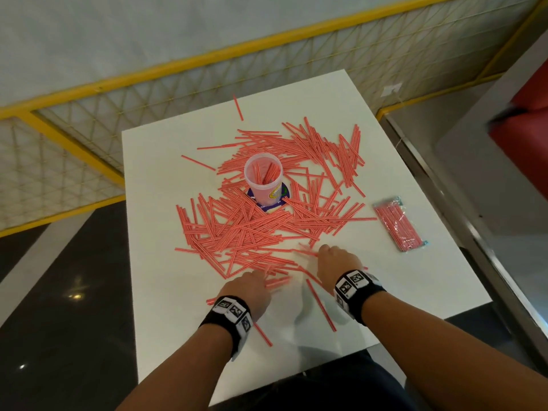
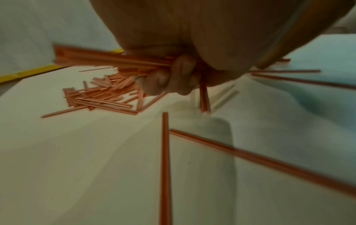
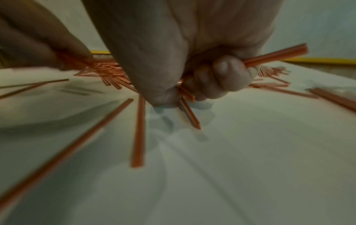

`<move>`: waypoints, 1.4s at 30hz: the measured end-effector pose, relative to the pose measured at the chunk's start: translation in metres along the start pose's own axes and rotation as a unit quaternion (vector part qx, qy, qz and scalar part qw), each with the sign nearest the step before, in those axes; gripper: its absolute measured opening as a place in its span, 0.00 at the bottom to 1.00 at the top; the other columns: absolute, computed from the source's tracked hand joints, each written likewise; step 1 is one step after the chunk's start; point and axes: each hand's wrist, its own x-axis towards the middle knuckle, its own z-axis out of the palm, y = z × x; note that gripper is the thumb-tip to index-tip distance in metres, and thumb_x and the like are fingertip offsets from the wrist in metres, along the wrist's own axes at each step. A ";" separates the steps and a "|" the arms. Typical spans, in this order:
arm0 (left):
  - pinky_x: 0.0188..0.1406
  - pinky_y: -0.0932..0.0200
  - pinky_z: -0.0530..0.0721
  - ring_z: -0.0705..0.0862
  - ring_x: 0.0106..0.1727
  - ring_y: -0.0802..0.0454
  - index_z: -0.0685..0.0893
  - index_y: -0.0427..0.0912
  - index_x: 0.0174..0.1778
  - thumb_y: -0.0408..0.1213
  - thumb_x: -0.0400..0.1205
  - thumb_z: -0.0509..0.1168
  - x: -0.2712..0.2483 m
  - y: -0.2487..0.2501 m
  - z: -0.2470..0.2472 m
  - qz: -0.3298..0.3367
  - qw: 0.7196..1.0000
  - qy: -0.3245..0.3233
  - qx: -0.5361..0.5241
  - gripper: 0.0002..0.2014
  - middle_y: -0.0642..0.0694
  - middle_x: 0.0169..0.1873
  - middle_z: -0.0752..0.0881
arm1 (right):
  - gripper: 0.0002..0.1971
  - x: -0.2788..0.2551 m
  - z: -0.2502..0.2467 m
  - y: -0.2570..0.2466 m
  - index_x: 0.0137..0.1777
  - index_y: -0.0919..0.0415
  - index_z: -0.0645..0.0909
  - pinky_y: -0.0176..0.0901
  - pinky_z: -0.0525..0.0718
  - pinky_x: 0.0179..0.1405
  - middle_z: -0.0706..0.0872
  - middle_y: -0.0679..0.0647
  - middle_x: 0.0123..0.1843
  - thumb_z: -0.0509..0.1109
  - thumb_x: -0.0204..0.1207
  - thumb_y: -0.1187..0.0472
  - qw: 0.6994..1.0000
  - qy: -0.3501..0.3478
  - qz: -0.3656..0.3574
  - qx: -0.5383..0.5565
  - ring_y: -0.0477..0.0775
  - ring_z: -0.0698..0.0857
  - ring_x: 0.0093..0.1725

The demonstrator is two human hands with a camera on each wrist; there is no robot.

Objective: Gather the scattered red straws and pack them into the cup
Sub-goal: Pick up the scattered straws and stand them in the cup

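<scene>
Many red straws (image 1: pixel 243 229) lie scattered over a white table (image 1: pixel 166 315) around a clear plastic cup (image 1: pixel 263 177), which stands upright with a few straws inside. At the pile's near edge my left hand (image 1: pixel 252 287) has its fingers curled round a bunch of straws (image 2: pixel 108 60); the fingers (image 2: pixel 173 74) close under the bundle in the left wrist view. My right hand (image 1: pixel 335 264) sits just right of it. Its curled fingers (image 3: pixel 221 76) grip several straws (image 3: pixel 275 54) that stick out both sides of the fist.
A sealed packet of red straws (image 1: pixel 398 223) lies near the table's right edge. Loose single straws (image 1: pixel 321 305) lie between my wrists and the front edge. A yellow-framed mesh fence (image 1: pixel 178 84) runs behind the table; a red seat (image 1: pixel 525 114) is at the right.
</scene>
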 end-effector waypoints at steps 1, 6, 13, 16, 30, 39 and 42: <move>0.61 0.43 0.85 0.85 0.63 0.38 0.74 0.39 0.72 0.48 0.85 0.50 0.000 -0.005 -0.003 -0.003 0.999 0.008 -0.039 0.24 0.38 0.68 0.82 | 0.13 0.000 0.000 0.003 0.66 0.62 0.74 0.50 0.88 0.50 0.85 0.59 0.59 0.57 0.86 0.61 1.000 0.008 -0.002 -0.009 0.60 0.88 0.56; 0.43 0.51 0.81 0.83 0.42 0.50 0.75 0.44 0.60 0.46 0.88 0.55 -0.007 -0.019 -0.029 0.003 0.975 0.097 -0.199 0.12 0.48 0.48 0.84 | 0.22 -0.003 -0.023 0.015 0.78 0.64 0.65 0.52 0.86 0.53 0.84 0.62 0.60 0.57 0.84 0.60 0.996 0.002 0.009 0.085 0.61 0.86 0.56; 0.34 0.40 0.75 0.72 0.32 0.49 0.74 0.46 0.44 0.42 0.89 0.56 -0.015 0.001 -0.063 0.070 0.870 0.196 -0.447 0.09 0.48 0.32 0.73 | 0.05 -0.025 -0.077 -0.009 0.49 0.59 0.65 0.46 0.71 0.34 0.73 0.51 0.35 0.57 0.87 0.62 0.909 0.073 -0.110 0.394 0.48 0.71 0.31; 0.36 0.48 0.72 0.69 0.30 0.52 0.77 0.46 0.41 0.55 0.87 0.62 -0.024 0.023 -0.086 0.092 0.796 0.208 -0.561 0.17 0.54 0.30 0.72 | 0.10 -0.029 -0.091 -0.031 0.43 0.57 0.64 0.46 0.67 0.28 0.66 0.52 0.32 0.58 0.88 0.64 0.855 0.087 -0.186 0.477 0.43 0.62 0.27; 0.36 0.47 0.77 0.76 0.29 0.47 0.79 0.51 0.44 0.60 0.85 0.63 -0.018 0.023 -0.117 0.053 0.768 0.278 -0.574 0.16 0.52 0.27 0.77 | 0.04 -0.042 -0.125 -0.044 0.52 0.55 0.71 0.55 0.78 0.29 0.81 0.64 0.39 0.58 0.90 0.60 0.837 0.061 -0.253 0.481 0.47 0.75 0.29; 0.52 0.50 0.87 0.89 0.49 0.53 0.84 0.55 0.60 0.58 0.90 0.59 -0.028 0.033 -0.122 0.084 0.808 0.273 -0.516 0.14 0.52 0.48 0.91 | 0.17 -0.042 -0.130 -0.045 0.46 0.64 0.73 0.37 0.68 0.29 0.71 0.51 0.33 0.57 0.92 0.51 0.868 0.030 -0.246 0.430 0.46 0.67 0.29; 0.49 0.57 0.82 0.87 0.51 0.55 0.82 0.54 0.66 0.55 0.92 0.55 -0.028 0.032 -0.120 0.074 0.804 0.271 -0.524 0.16 0.50 0.50 0.89 | 0.18 -0.042 -0.128 -0.035 0.49 0.56 0.77 0.38 0.76 0.34 0.82 0.49 0.38 0.62 0.87 0.40 0.871 -0.004 -0.235 0.431 0.49 0.79 0.35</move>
